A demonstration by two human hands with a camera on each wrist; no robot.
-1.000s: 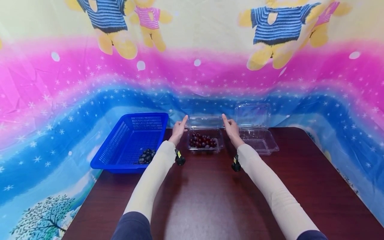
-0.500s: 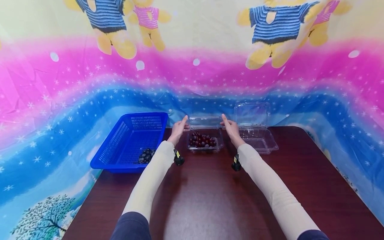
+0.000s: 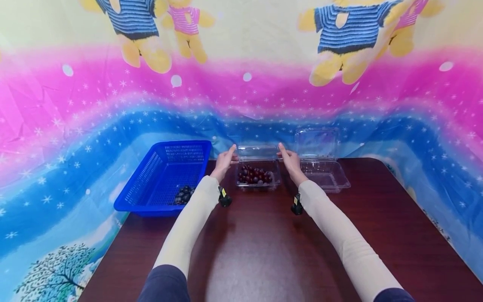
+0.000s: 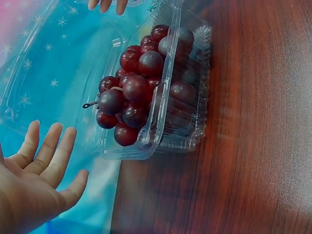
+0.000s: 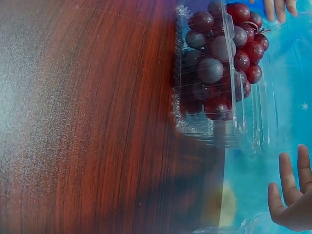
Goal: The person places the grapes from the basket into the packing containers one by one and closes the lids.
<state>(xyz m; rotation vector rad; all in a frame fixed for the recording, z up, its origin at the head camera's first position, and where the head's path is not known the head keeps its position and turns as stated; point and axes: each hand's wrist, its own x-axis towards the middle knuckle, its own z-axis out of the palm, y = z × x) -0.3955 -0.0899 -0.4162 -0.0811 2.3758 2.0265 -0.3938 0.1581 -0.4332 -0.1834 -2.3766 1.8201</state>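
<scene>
A clear plastic clamshell box (image 3: 258, 187) stands mid-table with its lid (image 3: 258, 152) raised at the back. Inside lies a bunch of dark red grapes (image 3: 255, 175), seen close up in both wrist views. My left hand (image 3: 225, 162) is at the left edge of the lid, its fingers (image 4: 61, 156) extended and spread. At the lid's opposite edge is my right hand (image 3: 291, 164), with fingers (image 5: 288, 179) likewise straight. Whether the fingertips touch the plastic cannot be made out. Neither hand grips anything.
On the left stands a blue perforated basket (image 3: 151, 180) with dark grapes (image 3: 183, 195) in its near right corner. A second clear clamshell box (image 3: 327, 176), lid up, is just right of my right hand. A printed curtain (image 3: 256, 100) hangs behind the table (image 3: 260, 251).
Both hands have shifted very slightly, with the right fingers a touch nearer the lid. The boxes, grapes and basket have not visibly moved.
</scene>
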